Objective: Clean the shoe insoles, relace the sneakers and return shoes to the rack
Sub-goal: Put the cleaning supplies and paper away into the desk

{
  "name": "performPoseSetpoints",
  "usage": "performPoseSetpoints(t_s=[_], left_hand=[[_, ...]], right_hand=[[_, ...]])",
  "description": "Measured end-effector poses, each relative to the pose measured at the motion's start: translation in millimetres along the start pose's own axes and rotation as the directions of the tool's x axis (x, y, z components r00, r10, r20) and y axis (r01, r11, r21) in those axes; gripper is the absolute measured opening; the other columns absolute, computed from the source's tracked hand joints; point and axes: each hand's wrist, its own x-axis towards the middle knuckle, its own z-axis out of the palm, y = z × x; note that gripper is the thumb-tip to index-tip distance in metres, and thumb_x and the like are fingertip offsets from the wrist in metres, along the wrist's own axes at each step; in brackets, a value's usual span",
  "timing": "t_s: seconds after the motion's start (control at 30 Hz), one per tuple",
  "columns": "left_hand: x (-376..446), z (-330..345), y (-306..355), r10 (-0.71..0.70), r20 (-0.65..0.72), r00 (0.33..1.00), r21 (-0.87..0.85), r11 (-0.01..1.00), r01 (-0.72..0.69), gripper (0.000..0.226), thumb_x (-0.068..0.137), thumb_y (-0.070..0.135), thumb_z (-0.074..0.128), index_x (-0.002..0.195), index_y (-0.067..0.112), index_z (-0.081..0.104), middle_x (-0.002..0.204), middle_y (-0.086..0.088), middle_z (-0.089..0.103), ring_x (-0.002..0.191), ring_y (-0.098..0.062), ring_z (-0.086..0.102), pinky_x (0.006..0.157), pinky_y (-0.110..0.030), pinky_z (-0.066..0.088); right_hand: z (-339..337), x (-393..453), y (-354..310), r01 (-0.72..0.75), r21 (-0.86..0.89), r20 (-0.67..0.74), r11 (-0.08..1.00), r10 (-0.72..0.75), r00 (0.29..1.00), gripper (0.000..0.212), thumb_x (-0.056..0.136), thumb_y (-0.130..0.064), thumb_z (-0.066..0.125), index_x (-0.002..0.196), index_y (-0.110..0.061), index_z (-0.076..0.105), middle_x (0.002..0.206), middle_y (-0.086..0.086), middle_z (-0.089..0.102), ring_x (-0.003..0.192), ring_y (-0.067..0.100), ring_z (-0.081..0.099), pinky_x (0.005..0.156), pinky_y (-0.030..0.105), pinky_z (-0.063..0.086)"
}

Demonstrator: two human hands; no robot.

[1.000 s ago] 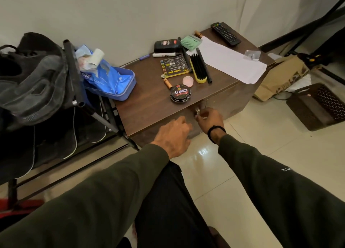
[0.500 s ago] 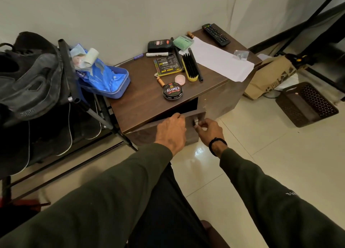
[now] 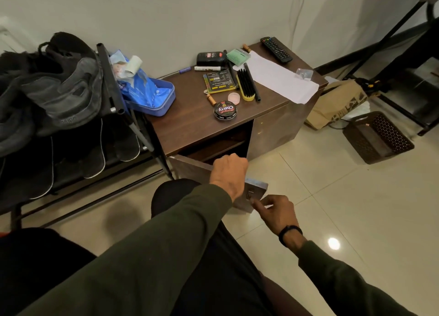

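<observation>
My left hand (image 3: 228,173) grips the top edge of the brown cabinet door (image 3: 257,187), which stands swung out towards me. At the door's free end my right hand (image 3: 276,211) pinches it just below the small metal handle (image 3: 250,194). The cabinet's dark inside (image 3: 221,142) shows behind the door. A grey sneaker (image 3: 64,94) lies on top of the black shoe rack (image 3: 111,78) at the left. Several dark insoles with pale edges (image 3: 95,154) lean on the shelf below it.
On the cabinet top (image 3: 190,123) lie a polish tin (image 3: 225,110), a yellow-backed brush (image 3: 245,85), a blue tray with wipes (image 3: 152,97), a white paper (image 3: 280,80) and a remote (image 3: 276,49). A brown basket (image 3: 377,137) and a paper bag (image 3: 337,106) sit on the tiled floor at the right.
The cabinet door has swung from almost closed to wide open, both hands moving with it towards me. My view has pulled back and tilted down.
</observation>
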Motion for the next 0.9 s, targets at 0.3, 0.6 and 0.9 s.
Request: performPoseSetpoints(t_s=[0.3,0.6,0.9], left_hand=[[-47,-6,0,-0.026,0.167,0.986,0.155,0.988,0.000,0.029,0.094,0.012,0.065,0.123,0.013,0.060,0.110,-0.007,0.062,0.105,-0.026,0.065,0.084,-0.037,0.052],[-58,1,-17,-0.076,0.379,0.922,0.273,0.962,-0.032,0.030,0.098,0.017,0.059,0.128,0.012,0.058,0.122,-0.008,0.061,0.115,-0.028,0.062,0.088,-0.040,0.051],[23,2,-48,-0.094,0.205,0.974,-0.214,0.967,0.139,0.032,0.093,0.036,0.066,0.120,0.020,0.062,0.117,-0.007,0.064,0.104,-0.029,0.064,0.093,-0.045,0.055]], right_hand=[[9,-47,-21,0.379,-0.294,0.293,0.877,-0.295,0.909,0.033,0.079,-0.052,0.076,0.101,-0.029,0.069,0.096,-0.011,0.063,0.083,0.009,0.058,0.073,0.028,0.054],[12,-49,-70,0.574,-0.359,0.665,0.736,-0.230,0.711,0.043,0.089,-0.036,0.074,0.128,-0.023,0.062,0.121,-0.005,0.067,0.102,0.013,0.065,0.084,0.023,0.049],[-18,115,-122,0.439,-0.716,0.244,0.542,-0.395,0.886,0.032,0.092,-0.024,0.067,0.123,-0.018,0.061,0.127,0.006,0.054,0.098,0.022,0.060,0.082,0.033,0.055]])
